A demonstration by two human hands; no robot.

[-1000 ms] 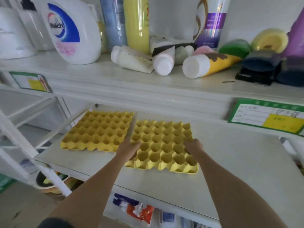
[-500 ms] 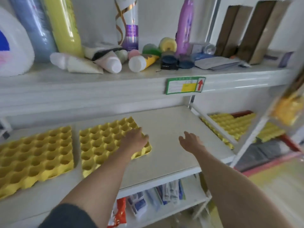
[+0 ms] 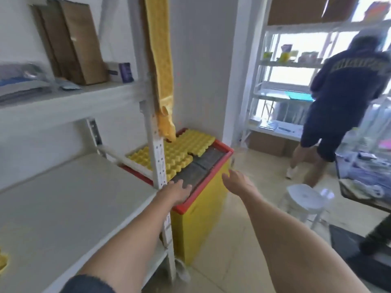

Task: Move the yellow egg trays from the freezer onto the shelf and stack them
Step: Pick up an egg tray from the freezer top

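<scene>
Several yellow egg trays (image 3: 182,152) lie on top of the yellow freezer (image 3: 198,216) with its red rim, right of the white shelf (image 3: 69,199). A shelf post hides part of them. My left hand (image 3: 176,190) reaches out over the freezer's near edge with straight fingers, holding nothing. My right hand (image 3: 236,181) hovers to the right of the freezer, fingers relaxed and empty. A sliver of a yellow tray (image 3: 3,260) shows at the shelf's left edge.
A yellow strip (image 3: 161,66) hangs down the white shelf post (image 3: 157,157). Brown boxes (image 3: 78,43) stand on the upper shelf. A white stool (image 3: 304,197) is on the tiled floor, and a person in dark clothes (image 3: 342,102) stands at far shelves.
My view has swung right from the two trays on the shelf to the freezer. Both hands have left the tray and now reach toward the freezer, empty.
</scene>
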